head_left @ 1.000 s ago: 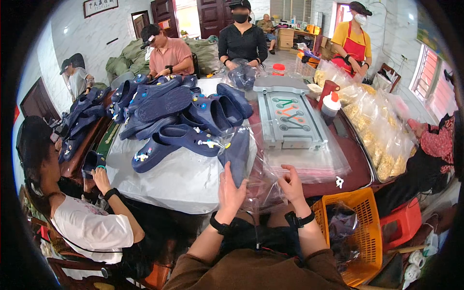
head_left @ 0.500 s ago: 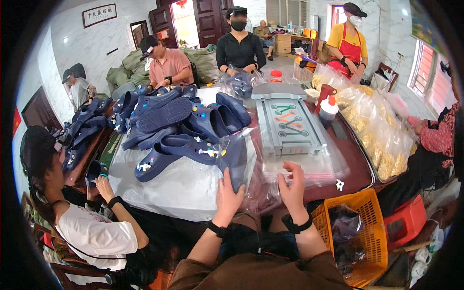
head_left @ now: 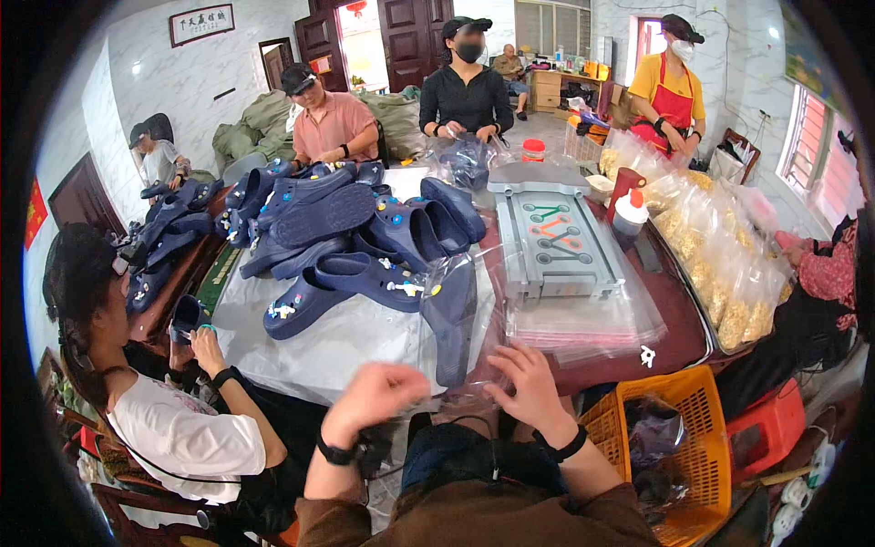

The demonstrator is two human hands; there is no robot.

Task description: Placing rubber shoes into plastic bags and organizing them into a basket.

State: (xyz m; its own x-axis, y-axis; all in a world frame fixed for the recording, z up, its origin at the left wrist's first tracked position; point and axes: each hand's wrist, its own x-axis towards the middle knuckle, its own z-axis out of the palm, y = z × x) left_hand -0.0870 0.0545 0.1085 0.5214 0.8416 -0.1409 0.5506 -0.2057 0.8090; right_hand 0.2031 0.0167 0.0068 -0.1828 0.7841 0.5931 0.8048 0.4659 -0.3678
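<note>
A navy clog in a clear plastic bag (head_left: 450,321) lies at the near edge of the table, sole side showing. My left hand (head_left: 378,394) is smeared by motion, left of and below the bag, its fingers bent. Close to the bag's near end is my right hand (head_left: 527,387), thumb and fingers apart; whether it touches the film is unclear. Navy clogs with small charms (head_left: 365,281) are piled behind and left of the bag. Flat clear bags (head_left: 583,330) with a pink strip lie to the right, under a grey plastic folding stool (head_left: 561,246).
An orange basket (head_left: 688,401) holding bagged dark items stands at my right, beside a red stool (head_left: 773,424). Bags of yellow pieces (head_left: 720,264) fill the table's right side. A bottle (head_left: 629,214) stands behind the folding stool. Co-workers sit or stand around the table.
My left hand has let go of the bagged clog and moved left and down. My right hand has shifted slightly left and lower. The head view has turned a little.
</note>
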